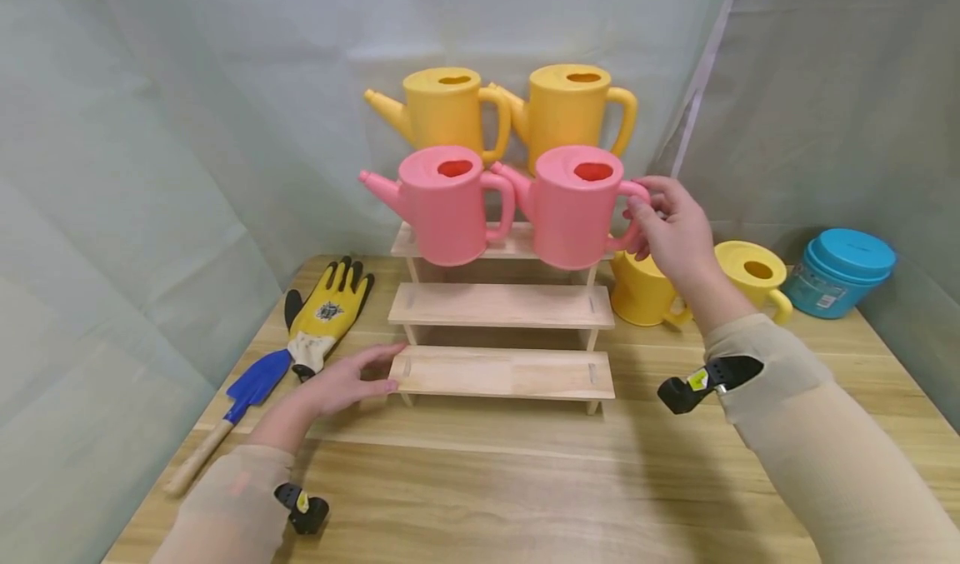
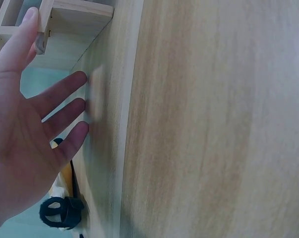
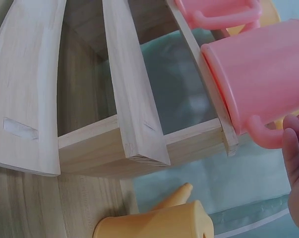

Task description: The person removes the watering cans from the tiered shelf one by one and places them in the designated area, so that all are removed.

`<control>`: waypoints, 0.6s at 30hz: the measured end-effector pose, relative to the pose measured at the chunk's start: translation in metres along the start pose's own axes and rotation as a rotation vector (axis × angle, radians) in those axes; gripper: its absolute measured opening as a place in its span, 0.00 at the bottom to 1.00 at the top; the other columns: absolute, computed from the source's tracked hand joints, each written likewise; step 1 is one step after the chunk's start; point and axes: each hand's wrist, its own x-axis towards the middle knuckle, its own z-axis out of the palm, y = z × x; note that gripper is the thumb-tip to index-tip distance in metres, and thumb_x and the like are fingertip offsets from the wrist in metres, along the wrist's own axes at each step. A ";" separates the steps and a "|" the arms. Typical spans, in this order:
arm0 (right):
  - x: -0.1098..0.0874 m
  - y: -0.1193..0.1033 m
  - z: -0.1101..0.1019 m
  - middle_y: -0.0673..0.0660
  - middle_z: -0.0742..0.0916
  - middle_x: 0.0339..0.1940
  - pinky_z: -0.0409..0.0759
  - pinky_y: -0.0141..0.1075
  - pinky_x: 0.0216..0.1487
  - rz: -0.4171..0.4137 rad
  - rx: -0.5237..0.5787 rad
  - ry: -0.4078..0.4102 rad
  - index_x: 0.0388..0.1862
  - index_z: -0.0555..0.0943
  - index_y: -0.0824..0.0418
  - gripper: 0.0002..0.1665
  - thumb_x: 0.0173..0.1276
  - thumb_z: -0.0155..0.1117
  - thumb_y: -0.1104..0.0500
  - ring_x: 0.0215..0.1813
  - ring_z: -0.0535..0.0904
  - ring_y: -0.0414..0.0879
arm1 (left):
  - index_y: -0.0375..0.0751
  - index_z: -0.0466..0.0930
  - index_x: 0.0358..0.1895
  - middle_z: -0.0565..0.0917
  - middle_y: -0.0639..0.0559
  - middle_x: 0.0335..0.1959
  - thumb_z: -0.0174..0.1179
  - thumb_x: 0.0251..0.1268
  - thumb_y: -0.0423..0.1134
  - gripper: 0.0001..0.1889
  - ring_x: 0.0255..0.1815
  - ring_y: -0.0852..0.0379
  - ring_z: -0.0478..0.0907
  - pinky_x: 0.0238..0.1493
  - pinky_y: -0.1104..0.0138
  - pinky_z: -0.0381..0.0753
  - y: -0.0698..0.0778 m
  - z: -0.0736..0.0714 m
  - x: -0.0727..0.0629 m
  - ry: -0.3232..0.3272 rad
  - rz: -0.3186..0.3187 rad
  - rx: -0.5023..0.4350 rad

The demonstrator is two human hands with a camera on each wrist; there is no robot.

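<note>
My right hand (image 1: 678,229) holds the handle of the right pink watering can (image 1: 576,210) between thumb and fingers. That can stands upright on the third board of a stepped wooden stand (image 1: 502,304), beside another pink watering can (image 1: 444,210). In the right wrist view, the held can's base (image 3: 219,87) meets the board. Behind and higher are two yellow watering cans (image 1: 444,110), (image 1: 567,107); their support is hidden. My left hand (image 1: 341,389) touches the left end of the lowest board with thumb and index finger, the other fingers (image 2: 65,94) extended and spread.
Right of the stand, two more yellow watering cans (image 1: 645,293), (image 1: 750,268) stand on the wooden table (image 1: 480,481), with a blue lidded tub (image 1: 842,272) beyond. To the left lie yellow-black gloves (image 1: 327,310) and a blue trowel (image 1: 255,381). Pale cloth (image 1: 300,64) hangs behind.
</note>
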 end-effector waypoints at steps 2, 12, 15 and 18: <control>-0.001 0.000 0.001 0.55 0.79 0.39 0.80 0.32 0.27 0.002 -0.005 0.012 0.59 0.69 0.50 0.23 0.68 0.56 0.47 0.25 0.78 0.47 | 0.50 0.60 0.71 0.66 0.39 0.66 0.60 0.59 0.59 0.38 0.66 0.36 0.60 0.60 0.40 0.60 -0.001 0.000 0.000 -0.004 0.005 -0.002; -0.011 0.002 -0.007 0.56 0.80 0.38 0.79 0.30 0.25 -0.010 -0.008 0.067 0.58 0.70 0.48 0.20 0.68 0.55 0.47 0.22 0.77 0.46 | 0.49 0.61 0.70 0.67 0.39 0.65 0.60 0.58 0.59 0.38 0.65 0.37 0.61 0.60 0.40 0.59 0.001 -0.002 0.001 -0.015 -0.002 -0.002; -0.015 0.003 -0.014 0.56 0.79 0.39 0.80 0.29 0.27 -0.011 -0.005 0.072 0.59 0.70 0.47 0.21 0.68 0.54 0.47 0.24 0.77 0.45 | 0.49 0.61 0.70 0.67 0.40 0.66 0.60 0.58 0.58 0.38 0.66 0.37 0.61 0.61 0.41 0.59 0.002 -0.003 0.001 -0.018 -0.005 -0.011; -0.020 0.004 -0.022 0.55 0.79 0.39 0.80 0.29 0.29 -0.014 0.000 0.079 0.59 0.70 0.47 0.21 0.68 0.54 0.47 0.25 0.78 0.45 | 0.50 0.61 0.70 0.67 0.40 0.66 0.61 0.58 0.58 0.38 0.66 0.37 0.61 0.60 0.41 0.59 0.002 -0.003 0.001 -0.020 -0.006 -0.017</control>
